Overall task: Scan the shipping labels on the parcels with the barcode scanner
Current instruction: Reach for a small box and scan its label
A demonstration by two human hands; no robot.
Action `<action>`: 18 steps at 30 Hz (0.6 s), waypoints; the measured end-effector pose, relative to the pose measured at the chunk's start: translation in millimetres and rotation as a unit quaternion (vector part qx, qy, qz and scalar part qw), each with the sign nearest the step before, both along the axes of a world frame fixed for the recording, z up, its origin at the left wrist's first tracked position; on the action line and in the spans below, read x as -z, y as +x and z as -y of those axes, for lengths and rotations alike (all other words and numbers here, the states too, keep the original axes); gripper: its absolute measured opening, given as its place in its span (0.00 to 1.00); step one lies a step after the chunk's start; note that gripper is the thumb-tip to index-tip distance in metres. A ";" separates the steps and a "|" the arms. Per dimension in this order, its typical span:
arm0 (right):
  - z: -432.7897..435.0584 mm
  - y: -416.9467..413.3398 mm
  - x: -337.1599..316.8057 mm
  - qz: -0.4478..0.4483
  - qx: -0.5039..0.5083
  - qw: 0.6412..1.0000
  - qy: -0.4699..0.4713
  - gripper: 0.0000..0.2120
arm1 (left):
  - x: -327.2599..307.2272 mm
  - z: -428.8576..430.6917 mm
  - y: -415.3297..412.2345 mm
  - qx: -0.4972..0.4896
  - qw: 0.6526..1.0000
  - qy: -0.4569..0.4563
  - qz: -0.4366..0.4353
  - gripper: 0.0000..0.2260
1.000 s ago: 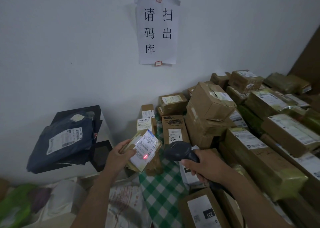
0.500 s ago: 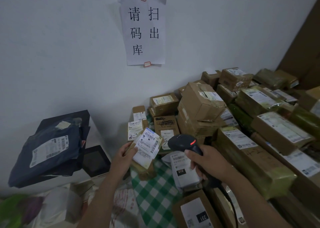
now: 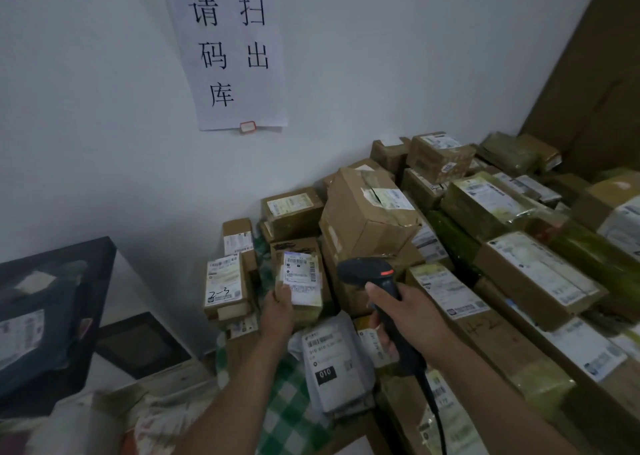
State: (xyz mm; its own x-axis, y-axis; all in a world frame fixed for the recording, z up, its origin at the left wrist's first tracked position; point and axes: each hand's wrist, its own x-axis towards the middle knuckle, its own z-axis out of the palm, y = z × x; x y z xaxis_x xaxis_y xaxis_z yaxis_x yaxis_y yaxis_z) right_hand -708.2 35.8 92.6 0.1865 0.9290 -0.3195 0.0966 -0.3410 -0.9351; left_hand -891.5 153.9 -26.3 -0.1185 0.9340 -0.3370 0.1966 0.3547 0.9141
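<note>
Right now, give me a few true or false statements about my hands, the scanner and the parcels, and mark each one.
1. The right hand grips the barcode scanner by its handle. True.
2. The left hand is empty. False: its fingers hold a small parcel with the label facing the camera.
3. A paper sign with large characters hangs on the wall above the parcels. True.
4. The grey mailer marked 010 sits on top of the highest stacked box. False: it lies low at the front of the pile, nearer the person than both hands.
5. A cable runs from the bottom of the scanner's handle. True.
</note>
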 end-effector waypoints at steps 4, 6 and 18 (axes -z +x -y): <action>-6.4 7.9 8.2 0.004 0.002 1.000 -0.007 0.22 | 27.7 -13.7 20.9 0.019 0.995 -0.050 -0.080 0.17; -8.0 9.9 9.0 0.008 0.007 1.000 -0.007 0.19 | 36.9 -16.2 29.0 0.087 0.989 -0.047 -0.109 0.16; -3.1 -21.7 2.6 0.056 -0.036 0.998 -0.002 0.21 | -2.6 17.0 -19.7 0.075 0.951 0.150 -0.260 0.04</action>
State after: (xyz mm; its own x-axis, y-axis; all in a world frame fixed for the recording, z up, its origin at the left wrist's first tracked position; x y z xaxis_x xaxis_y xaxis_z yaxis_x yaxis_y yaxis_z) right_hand -729.8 38.9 90.0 0.1543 0.9402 -0.3037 0.2252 -0.3327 -0.9157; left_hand -911.2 136.9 -23.7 -0.0546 0.9984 0.0150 0.6771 0.0260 0.7355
